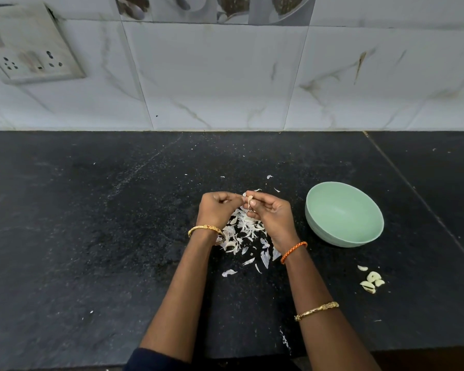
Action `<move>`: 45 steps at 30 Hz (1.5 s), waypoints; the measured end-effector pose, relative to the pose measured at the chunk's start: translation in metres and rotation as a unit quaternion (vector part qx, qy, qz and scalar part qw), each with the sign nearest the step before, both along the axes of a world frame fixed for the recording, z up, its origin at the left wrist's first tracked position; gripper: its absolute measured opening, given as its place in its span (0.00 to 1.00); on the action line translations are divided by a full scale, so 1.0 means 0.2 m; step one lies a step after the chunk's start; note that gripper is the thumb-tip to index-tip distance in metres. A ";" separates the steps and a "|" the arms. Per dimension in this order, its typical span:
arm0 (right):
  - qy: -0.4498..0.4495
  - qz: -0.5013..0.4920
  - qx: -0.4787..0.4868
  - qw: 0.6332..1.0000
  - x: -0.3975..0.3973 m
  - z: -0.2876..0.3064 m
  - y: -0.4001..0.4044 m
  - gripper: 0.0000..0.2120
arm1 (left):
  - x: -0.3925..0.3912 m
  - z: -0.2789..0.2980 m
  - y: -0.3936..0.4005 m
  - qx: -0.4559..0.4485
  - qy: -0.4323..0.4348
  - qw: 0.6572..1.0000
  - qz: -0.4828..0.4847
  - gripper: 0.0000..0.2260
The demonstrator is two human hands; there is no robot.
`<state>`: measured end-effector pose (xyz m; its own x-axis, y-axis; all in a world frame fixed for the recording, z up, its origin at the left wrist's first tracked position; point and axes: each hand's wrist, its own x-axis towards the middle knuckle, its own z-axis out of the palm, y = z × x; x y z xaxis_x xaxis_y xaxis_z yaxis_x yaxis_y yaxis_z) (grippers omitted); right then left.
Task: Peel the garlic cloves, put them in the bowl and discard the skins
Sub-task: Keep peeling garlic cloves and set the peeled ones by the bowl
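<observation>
Both hands meet above the dark counter, over a heap of white garlic skins (243,231). My right hand (272,215) pinches a small garlic clove (250,201) between thumb and fingers. My left hand (217,210) is curled, its fingertips pinching at the clove's loose skin. A pale green bowl (344,214) stands to the right of my hands; its inside looks bare. Several peeled cloves (372,281) lie on the counter in front of the bowl, nearer to me.
The black stone counter (91,236) runs back to a tiled wall (225,76). A socket plate (32,49) is on the wall at the upper left. Stray skin flakes lie scattered beyond the heap. The counter's front edge (413,349) shows at the bottom.
</observation>
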<state>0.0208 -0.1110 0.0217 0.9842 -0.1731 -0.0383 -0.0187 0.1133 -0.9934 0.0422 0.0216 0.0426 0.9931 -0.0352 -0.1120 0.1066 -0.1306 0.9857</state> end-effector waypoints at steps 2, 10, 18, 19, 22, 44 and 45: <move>-0.003 -0.001 -0.027 1.000 0.00 0.00 0.00 0.11 | 0.00 0.00 -0.01 0.017 -0.016 1.000 -0.009 0.03; -0.011 -0.011 -0.141 0.990 0.03 0.00 -0.02 0.11 | 0.01 0.00 -0.03 0.054 -0.029 0.998 -0.005 0.01; -0.011 -0.019 -0.187 0.982 0.03 0.00 -0.04 0.10 | 0.01 -0.01 -0.04 0.067 -0.047 0.996 -0.027 0.04; -0.010 -0.021 -0.190 0.982 0.03 0.00 -0.04 0.10 | 0.01 -0.01 -0.05 0.077 -0.052 0.995 -0.025 0.04; -0.011 -0.022 -0.212 0.977 0.03 0.00 -0.05 0.10 | 0.01 -0.01 -0.07 0.100 -0.060 0.993 -0.019 0.01; -0.050 -0.054 -0.099 0.992 0.02 -0.04 0.03 0.10 | 0.10 0.01 -0.09 0.039 0.136 0.988 0.056 0.14; -0.054 -0.060 -0.076 0.994 0.02 -0.04 0.03 0.10 | 0.10 0.01 -0.08 0.035 0.158 0.985 0.060 0.16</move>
